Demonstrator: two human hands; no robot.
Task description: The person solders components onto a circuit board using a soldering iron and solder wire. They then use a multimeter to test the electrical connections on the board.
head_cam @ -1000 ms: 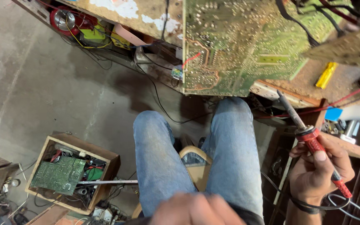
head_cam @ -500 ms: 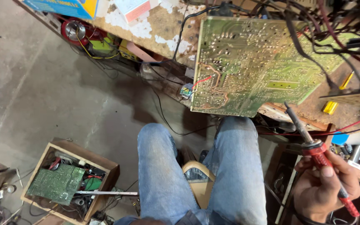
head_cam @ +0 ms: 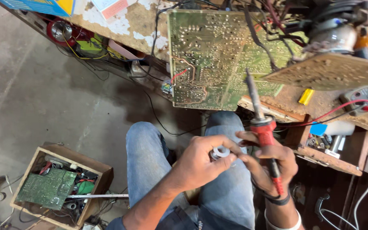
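A: Since a second ago the left hand (head_cam: 201,164) has come up over the lap and now meets the right hand (head_cam: 273,164).

B: Its grip?

A: Pinching a small solder spool (head_cam: 221,152), just below the green circuit board (head_cam: 218,59) on the counter (head_cam: 141,21). The right grip is wrapped round the red soldering iron (head_cam: 264,127), tip raised near the board's lower edge.

B: Progress?

A: Tools readied, I'd judge; the iron touches no joint yet.
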